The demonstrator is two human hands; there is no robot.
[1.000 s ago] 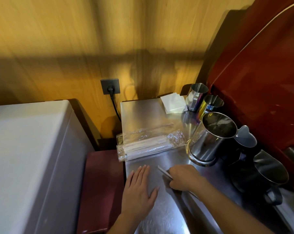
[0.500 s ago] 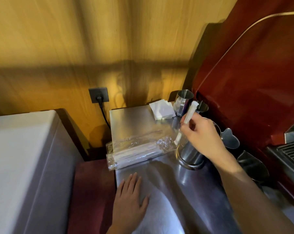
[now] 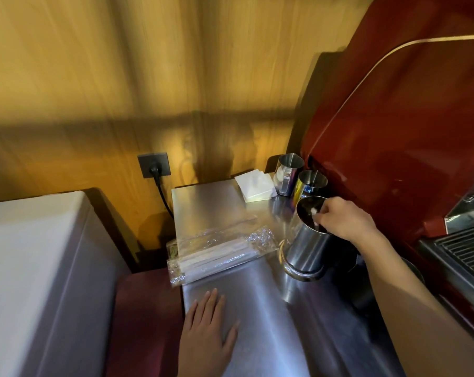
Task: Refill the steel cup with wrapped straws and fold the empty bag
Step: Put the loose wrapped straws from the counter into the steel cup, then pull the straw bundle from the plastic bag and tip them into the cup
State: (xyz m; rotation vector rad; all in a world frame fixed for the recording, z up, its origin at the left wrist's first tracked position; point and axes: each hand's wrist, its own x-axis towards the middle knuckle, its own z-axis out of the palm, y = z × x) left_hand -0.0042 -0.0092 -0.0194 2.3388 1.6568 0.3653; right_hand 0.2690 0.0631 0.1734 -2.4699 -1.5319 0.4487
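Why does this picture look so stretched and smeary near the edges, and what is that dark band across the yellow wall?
Head view: the wide-angle lens bends the red machine and the white appliance outward; the wooden wall is streaked with motion blur; the dark band is a shadow. Warm light glares off the steel counter and the straw bag. The right hand over the steel cup stays fairly sharp.

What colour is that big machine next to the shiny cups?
The big glossy machine is dark red with a thin gold stripe, seen in the head view.
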